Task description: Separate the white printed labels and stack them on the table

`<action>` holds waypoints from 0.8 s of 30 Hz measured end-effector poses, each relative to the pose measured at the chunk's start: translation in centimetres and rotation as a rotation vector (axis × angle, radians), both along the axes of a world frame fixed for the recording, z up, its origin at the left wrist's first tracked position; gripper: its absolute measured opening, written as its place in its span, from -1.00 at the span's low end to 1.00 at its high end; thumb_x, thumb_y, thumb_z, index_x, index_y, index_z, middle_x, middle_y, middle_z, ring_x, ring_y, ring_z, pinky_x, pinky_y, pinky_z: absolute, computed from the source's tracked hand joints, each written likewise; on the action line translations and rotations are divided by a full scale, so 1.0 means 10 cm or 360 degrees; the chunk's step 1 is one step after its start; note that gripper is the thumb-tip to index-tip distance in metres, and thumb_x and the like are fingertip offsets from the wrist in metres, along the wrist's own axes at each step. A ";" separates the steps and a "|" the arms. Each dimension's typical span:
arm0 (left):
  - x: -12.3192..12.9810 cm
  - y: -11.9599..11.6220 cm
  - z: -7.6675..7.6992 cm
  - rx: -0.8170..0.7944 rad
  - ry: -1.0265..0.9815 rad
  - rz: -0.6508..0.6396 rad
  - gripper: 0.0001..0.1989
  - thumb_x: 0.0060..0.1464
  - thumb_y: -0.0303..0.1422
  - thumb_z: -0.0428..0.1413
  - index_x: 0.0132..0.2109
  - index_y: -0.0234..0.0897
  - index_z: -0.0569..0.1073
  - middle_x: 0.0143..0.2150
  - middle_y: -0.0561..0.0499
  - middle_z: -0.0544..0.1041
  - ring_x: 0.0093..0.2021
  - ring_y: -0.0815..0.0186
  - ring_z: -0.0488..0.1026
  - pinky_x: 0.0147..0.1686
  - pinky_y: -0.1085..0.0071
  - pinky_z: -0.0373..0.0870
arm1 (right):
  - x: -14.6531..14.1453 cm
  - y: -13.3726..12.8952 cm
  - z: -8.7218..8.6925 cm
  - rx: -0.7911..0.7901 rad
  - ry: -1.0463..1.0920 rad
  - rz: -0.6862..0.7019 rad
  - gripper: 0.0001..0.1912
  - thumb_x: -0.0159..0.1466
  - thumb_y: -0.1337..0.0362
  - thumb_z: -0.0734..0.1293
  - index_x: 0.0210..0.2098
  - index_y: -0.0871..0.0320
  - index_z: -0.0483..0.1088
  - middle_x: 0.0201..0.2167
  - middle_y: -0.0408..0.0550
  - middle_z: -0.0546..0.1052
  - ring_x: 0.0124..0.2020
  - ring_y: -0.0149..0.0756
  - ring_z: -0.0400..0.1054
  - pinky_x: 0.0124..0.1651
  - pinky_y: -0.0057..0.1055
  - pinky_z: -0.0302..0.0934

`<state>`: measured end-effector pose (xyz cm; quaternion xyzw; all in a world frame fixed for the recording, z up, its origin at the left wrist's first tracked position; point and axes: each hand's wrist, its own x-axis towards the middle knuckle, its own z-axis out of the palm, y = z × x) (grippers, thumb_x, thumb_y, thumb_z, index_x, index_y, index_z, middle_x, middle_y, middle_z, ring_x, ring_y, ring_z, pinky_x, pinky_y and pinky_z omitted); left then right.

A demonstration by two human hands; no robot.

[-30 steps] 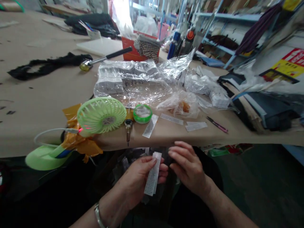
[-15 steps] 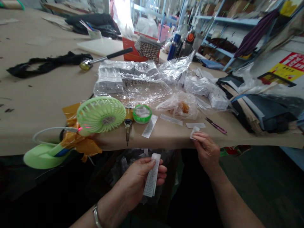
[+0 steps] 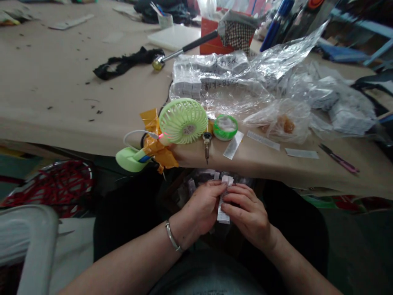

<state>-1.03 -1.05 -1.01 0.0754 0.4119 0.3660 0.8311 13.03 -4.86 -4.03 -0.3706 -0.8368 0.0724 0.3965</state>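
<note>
Below the table edge, my left hand (image 3: 202,207) is closed on a small stack of printed white labels (image 3: 223,216). My right hand (image 3: 248,211) is closed around the other side of the same labels, its fingers touching them near the top. Whether it still pinches a separate label is hidden. On the table's front edge lie single strips: a slanted label (image 3: 233,145), a printed label (image 3: 263,140) and a label to the right (image 3: 302,153). Beyond them, at the right, is a pair of thread snips (image 3: 338,159).
A green fan (image 3: 183,121) is taped to the table edge. Beside it, a soldering-iron-like tool (image 3: 206,148) points over the edge, next to a green round tub (image 3: 225,127). Plastic bags of labels (image 3: 221,88) lie behind. A hammer-like tool (image 3: 184,49) and black cloth (image 3: 129,63) are farther back.
My right hand has left the tabletop with a label and moved left and down to meet my left hand at the stack. The head view has turned left and downward.
</note>
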 end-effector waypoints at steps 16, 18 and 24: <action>-0.13 -0.04 0.04 0.0053 0.0036 -0.0310 -0.90 0.12 -0.40 0.10 -0.28 -0.37 0.46 -0.49 0.00 0.48 -0.57 0.41 0.42 -0.52 0.48 0.36 | 0.06 -0.03 0.06 -0.0402 0.0516 -0.0116 -0.80 0.22 0.33 0.34 -0.13 0.10 0.41 -0.19 -0.01 0.52 -0.01 -0.14 0.37 0.07 -0.09 0.27; -0.16 -0.05 0.08 0.0087 0.0076 -0.0469 -0.85 0.17 -0.36 0.05 -0.22 -0.35 0.45 -0.46 -0.02 0.50 -0.57 0.39 0.44 -0.51 0.47 0.37 | 0.09 0.01 0.05 -0.0735 0.0783 -0.0339 -0.85 0.23 0.28 0.34 -0.19 0.11 0.41 -0.25 -0.05 0.51 -0.15 -0.23 0.42 -0.08 -0.26 0.34; -0.17 -0.11 0.09 0.0202 0.0111 -0.0604 -0.80 0.10 -0.26 0.13 -0.32 -0.35 0.43 -0.46 0.01 0.47 -0.57 0.45 0.40 -0.52 0.52 0.33 | 0.01 0.15 0.08 -0.1502 0.1029 -0.0291 -0.80 0.19 0.13 0.37 -0.37 0.14 0.39 -0.51 -0.18 0.45 -0.50 -0.43 0.34 -0.44 -0.51 0.28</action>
